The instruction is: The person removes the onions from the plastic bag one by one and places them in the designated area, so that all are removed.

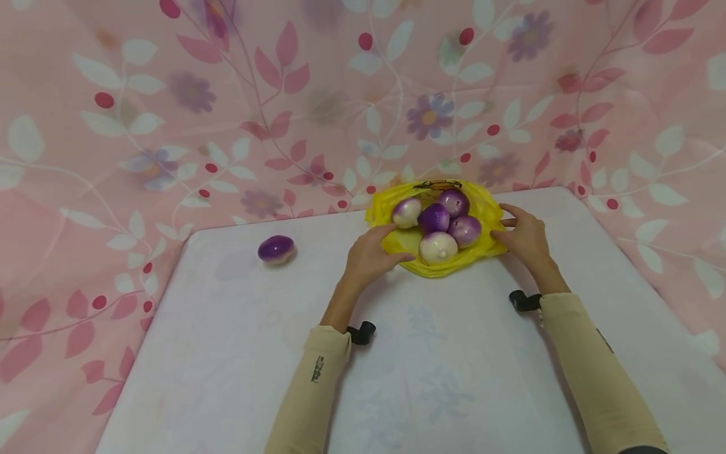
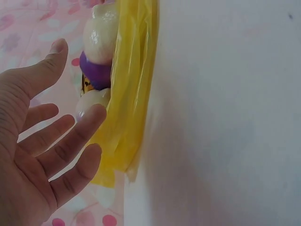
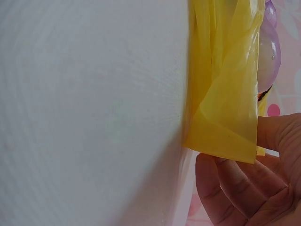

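A yellow plastic bag (image 1: 433, 270) lies spread open, with several round purple-and-white onion-like vegetables (image 1: 434, 218) in its mouth. My left hand (image 1: 371, 255) is at the bag's left edge, its thumb and fingers spread apart with nothing between them. On the bag's opposite side, my right hand (image 1: 524, 234) touches or nearly touches the edge, its fingers loosely bent. In the right wrist view a fold of the bag (image 3: 225, 113) hides the thumb tip and parts of the fingers. Away to the left sits one more onion-like vegetable (image 1: 276, 250), purple on top and pale below.
A white cloth covers the table (image 1: 238, 353), which has faint printed marks. Behind its far edge hangs a pink curtain (image 1: 317, 113) patterned with flowers and leaves. Small black wrist-worn devices (image 1: 362, 333) sit by the sleeve cuffs.
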Demonstrator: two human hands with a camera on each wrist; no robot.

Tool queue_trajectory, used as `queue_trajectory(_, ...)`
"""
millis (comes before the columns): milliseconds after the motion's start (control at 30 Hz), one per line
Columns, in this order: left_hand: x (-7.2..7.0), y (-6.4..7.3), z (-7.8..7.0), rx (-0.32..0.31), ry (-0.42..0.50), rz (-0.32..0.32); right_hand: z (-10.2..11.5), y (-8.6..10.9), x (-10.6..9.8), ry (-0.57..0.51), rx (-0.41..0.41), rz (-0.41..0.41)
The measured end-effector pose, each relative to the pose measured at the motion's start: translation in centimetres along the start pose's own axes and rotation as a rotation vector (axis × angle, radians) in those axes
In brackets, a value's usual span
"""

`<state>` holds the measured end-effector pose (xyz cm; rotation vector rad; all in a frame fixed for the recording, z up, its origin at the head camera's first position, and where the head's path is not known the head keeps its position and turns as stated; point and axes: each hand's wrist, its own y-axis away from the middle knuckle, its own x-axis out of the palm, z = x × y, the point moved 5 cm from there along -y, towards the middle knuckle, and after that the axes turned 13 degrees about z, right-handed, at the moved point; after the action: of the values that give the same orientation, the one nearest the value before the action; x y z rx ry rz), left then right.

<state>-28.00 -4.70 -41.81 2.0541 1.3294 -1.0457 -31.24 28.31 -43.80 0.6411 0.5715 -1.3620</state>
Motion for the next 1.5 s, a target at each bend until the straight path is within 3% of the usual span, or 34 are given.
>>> queue_trajectory(233, 1.1, -0.6, -0.8, 0.033, 0.051, -0.028, -0.1, -0.2, 0.0, -0.003, 0.013, 0.01)
queue_trajectory(567, 2.5, -1.7, -2.0, 0.009, 0.022, 0.008, 0.1, 0.0, 0.0, -0.011, 0.008, 0.006)
queue_trajectory(800, 3.4, -2.5, -2.8, 0.005, -0.056, 0.042, 0.1, -0.2, -0.1, 0.0, 0.001, 0.001)
queue_trajectory(1067, 4.3, -2.7, -3.3, 0.002, -0.062, 0.071, 0.0, -0.2, 0.0, -0.006, 0.002, 0.004)
queue_trajectory(1500, 5.2, -3.1, -3.8, 0.0, -0.062, 0.056, -0.1, -0.2, 0.0, -0.009, -0.017, -0.01)
